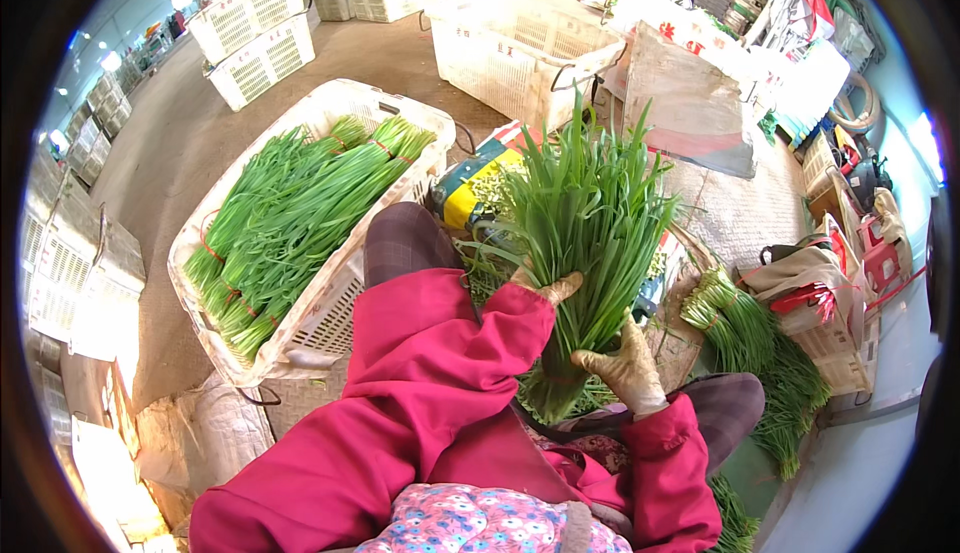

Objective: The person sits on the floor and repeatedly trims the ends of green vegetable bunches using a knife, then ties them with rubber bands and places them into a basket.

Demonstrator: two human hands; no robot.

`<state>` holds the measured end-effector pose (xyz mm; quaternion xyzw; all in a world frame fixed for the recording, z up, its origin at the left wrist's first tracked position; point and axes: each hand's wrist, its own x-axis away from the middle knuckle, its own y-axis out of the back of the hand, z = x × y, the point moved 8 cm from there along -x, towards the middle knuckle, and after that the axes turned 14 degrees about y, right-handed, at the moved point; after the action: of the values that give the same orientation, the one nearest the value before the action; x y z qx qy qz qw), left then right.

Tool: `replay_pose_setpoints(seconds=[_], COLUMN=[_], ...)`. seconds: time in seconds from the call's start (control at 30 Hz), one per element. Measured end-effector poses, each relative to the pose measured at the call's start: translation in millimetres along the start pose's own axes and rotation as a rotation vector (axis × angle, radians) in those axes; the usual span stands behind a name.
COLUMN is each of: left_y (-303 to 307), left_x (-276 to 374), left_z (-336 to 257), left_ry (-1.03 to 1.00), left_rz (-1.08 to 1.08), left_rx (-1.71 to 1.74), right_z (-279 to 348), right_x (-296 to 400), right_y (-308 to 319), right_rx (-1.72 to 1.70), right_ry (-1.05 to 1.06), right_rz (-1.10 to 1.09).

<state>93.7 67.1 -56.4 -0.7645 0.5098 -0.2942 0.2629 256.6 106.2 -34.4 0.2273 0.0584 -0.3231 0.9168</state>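
Note:
A thick bundle of green leafy stalks, like garlic chives, stands upright between my legs, with a reddish band low on it. My left hand, in a soiled glove, grips its left side. My gloved right hand holds it from the lower right, thumb across the stalks. To the left, a white plastic crate holds several banded green bundles. More banded bundles lie on the right. The bundle partly hides the fingers of both hands.
An empty-looking white crate stands ahead, beside a worn board. Stacked crates are at the upper left, others at the left edge. A bag-draped crate stands right, near the wall. Loose trimmings lie ahead.

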Motion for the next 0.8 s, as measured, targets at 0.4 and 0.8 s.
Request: replay_pose_setpoints(seconds=[0.4,0.8], left_y=[-7.7,-13.6], left_x=[2.2,-1.0], left_z=[17.2,-4.0], left_ry=[0.036,-0.031], left_rz=[0.098,0.166], left_rx=[-0.283,-0.252], right_z=[-35.2,-12.2], right_x=[2.7,10.1], right_y=[4.4,0.8], right_rx=[-0.142,-0.435], right_ry=[-0.033,-0.168], right_rz=[-0.382,-0.291])
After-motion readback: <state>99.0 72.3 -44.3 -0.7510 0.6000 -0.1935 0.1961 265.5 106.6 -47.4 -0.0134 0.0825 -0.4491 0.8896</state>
